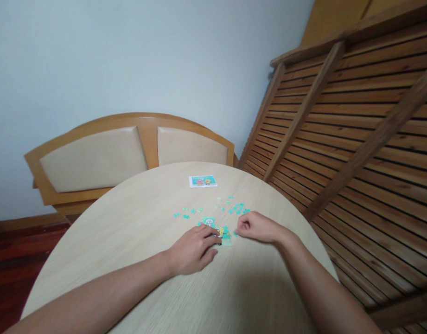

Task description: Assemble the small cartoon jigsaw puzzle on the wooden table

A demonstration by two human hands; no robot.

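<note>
A partly joined jigsaw puzzle (226,236) in green and yellow lies flat on the round table. My left hand (195,248) rests over its left side, fingers stretched out and touching it, hiding part of the picture. Just right of the joined part, my right hand (257,226) pinches a small green puzzle piece (235,234) between thumb and fingertip, close to the tabletop. Loose puzzle pieces (238,208) lie scattered beyond my right hand, and several more pieces (186,216) are beyond my left.
A picture card (203,181) with cartoon figures lies toward the far side of the round wooden table (147,218). Behind it stands a padded headboard (95,160) against the wall. A slatted wooden frame (338,125) leans along the right side.
</note>
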